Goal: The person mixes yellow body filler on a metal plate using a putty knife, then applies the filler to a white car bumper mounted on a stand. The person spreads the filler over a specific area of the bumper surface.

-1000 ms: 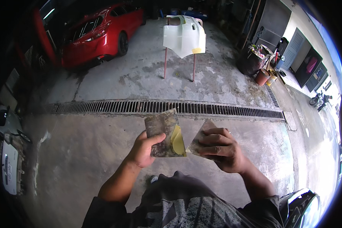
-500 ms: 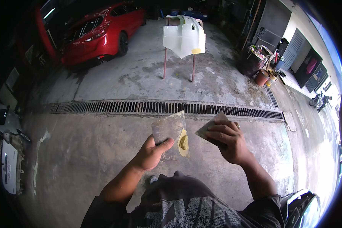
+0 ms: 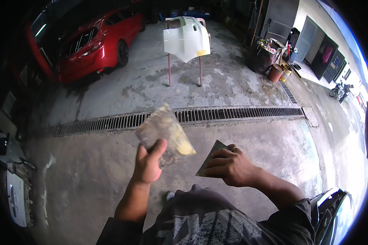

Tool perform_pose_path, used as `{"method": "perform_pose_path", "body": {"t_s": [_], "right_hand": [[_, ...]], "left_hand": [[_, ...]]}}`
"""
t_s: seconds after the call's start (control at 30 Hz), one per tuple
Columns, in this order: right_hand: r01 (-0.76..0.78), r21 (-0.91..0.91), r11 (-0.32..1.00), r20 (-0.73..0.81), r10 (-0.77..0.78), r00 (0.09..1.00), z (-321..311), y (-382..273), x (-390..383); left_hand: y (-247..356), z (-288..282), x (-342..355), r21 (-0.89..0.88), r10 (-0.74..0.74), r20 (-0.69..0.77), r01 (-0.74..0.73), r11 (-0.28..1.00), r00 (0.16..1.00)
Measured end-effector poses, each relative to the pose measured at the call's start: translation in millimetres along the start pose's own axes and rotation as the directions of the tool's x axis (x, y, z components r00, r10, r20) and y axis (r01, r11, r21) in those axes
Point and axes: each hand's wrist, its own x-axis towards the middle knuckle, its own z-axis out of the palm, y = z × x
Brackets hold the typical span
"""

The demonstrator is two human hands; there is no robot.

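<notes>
Stained concrete floor (image 3: 241, 81) crossed by a long drain grate (image 3: 233, 114).

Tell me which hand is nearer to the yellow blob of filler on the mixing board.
Left. The left hand grips the mixing board carrying the yellow blob, thumb beside it. The right hand holds a spreader just apart, to its right.

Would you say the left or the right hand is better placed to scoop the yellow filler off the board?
Probably the right hand: it grips the scraper beside the yellow filler, while the left hand holds the board.
</notes>
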Motion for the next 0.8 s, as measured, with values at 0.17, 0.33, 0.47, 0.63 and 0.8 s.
{"method": "perform_pose_path", "body": {"t_s": [0.17,0.33,0.47,0.63,0.8], "right_hand": [[0.187,0.741,0.645,-0.427,0.237,0.873,-8.3,-10.1,-0.9],[0.252,0.644,0.722,-0.594,0.265,0.759,49.4,-37.2,17.5],[0.036,0.451,0.892,-0.588,0.267,0.764,66.4,-20.3,1.5],[-0.221,-0.057,0.974,-0.364,0.185,0.913,39.5,18.9,-36.7],[-0.105,0.059,0.993,-0.438,0.120,0.891,-33.6,15.9,-16.5]], "left_hand": [[0.2,-12.9,-12.1,-0.263,-0.241,-0.001,0.232,0.937,0.971],[-49.3,13.8,-23.4,-0.575,-0.441,0.261,0.505,0.643,0.859],[-48.3,12.1,-20.2,-0.315,-0.422,0.233,0.478,0.820,0.876],[-30.8,0.3,-14.4,-0.263,-0.329,0.201,0.375,0.889,0.923],[-12.5,5.3,12.6,0.154,-0.334,0.185,0.309,0.939,0.924]]}}
